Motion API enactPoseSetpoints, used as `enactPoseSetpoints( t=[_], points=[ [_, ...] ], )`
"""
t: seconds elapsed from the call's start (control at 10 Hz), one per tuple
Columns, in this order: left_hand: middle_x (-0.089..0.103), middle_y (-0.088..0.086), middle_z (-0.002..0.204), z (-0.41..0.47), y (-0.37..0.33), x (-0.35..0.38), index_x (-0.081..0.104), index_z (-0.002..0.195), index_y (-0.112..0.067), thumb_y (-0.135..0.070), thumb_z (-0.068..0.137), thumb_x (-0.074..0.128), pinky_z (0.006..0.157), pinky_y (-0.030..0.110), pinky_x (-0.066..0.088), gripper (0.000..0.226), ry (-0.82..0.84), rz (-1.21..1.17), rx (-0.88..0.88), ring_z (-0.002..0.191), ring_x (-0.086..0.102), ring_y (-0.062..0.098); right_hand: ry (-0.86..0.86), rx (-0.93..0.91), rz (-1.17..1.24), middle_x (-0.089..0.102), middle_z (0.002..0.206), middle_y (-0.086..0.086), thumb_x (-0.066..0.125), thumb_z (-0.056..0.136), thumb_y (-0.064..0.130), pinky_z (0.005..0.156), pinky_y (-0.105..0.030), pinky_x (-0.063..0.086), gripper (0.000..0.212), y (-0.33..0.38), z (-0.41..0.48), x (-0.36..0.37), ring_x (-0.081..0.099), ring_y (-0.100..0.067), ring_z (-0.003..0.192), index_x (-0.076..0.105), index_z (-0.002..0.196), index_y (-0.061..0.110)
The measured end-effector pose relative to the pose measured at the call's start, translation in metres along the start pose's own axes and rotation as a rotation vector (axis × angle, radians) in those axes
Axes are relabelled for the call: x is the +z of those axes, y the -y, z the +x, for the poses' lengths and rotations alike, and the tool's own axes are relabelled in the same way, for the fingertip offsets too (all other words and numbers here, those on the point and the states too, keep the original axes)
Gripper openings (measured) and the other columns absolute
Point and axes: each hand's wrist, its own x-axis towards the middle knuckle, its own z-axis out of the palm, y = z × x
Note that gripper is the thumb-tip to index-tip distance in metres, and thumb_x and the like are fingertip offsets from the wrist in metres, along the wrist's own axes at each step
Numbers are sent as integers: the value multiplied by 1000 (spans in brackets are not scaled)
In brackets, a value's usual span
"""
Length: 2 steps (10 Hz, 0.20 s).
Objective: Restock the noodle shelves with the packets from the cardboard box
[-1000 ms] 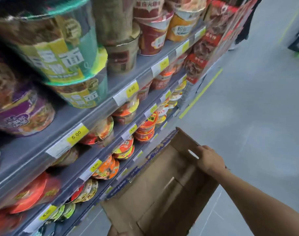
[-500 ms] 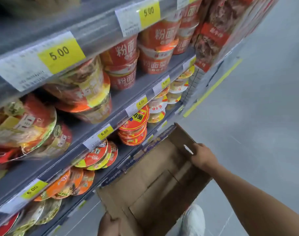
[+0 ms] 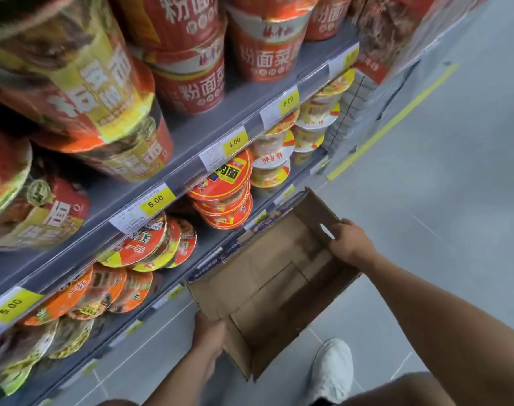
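Note:
A brown cardboard box (image 3: pixel 267 276) hangs open in front of the lower shelves, and its inside shows only bare cardboard. My left hand (image 3: pixel 208 335) grips the box's near corner from below. My right hand (image 3: pixel 349 244) holds the far end wall by its handle slot. The noodle shelves (image 3: pixel 220 118) fill the left of the view, grey with yellow price tags. Red noodle cups (image 3: pixel 191 83) stand on the upper shelf, and flat red and orange bowls (image 3: pixel 223 200) are stacked lower down.
Grey tiled floor (image 3: pixel 425 200) spreads to the right, crossed by a yellow line (image 3: pixel 390 124). My white shoe (image 3: pixel 331 373) stands just below the box. A wire shelf end panel (image 3: pixel 343 118) closes the shelves at the far end.
The view has dropped lower and closer to the shelves. My left hand has come fully into view under the box's near corner. The box stays held between both hands.

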Motion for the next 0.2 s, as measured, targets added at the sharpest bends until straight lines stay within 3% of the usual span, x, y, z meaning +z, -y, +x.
enactPoseSetpoints(
  t=[0.1, 0.2],
  points=[
    [63, -4, 123, -61, -33, -1, 46, 129, -34, -24, 75, 62, 81, 32, 53, 58, -45, 72, 135, 108, 62, 25, -5, -103, -14, 54, 134, -1, 57, 81, 29, 100, -39, 49, 45, 21, -42, -39, 52, -30, 127, 66, 125, 26],
    [54, -8, 126, -132, -69, -9, 40, 140, -26, -11, 75, 67, 96, 31, 47, 71, -89, 262, 305, 124, 55, 26, 24, -137, -48, 49, 144, -5, 58, 84, 34, 107, -40, 45, 50, 44, -88, -77, 46, -30, 133, 62, 133, 26]
  ],
)
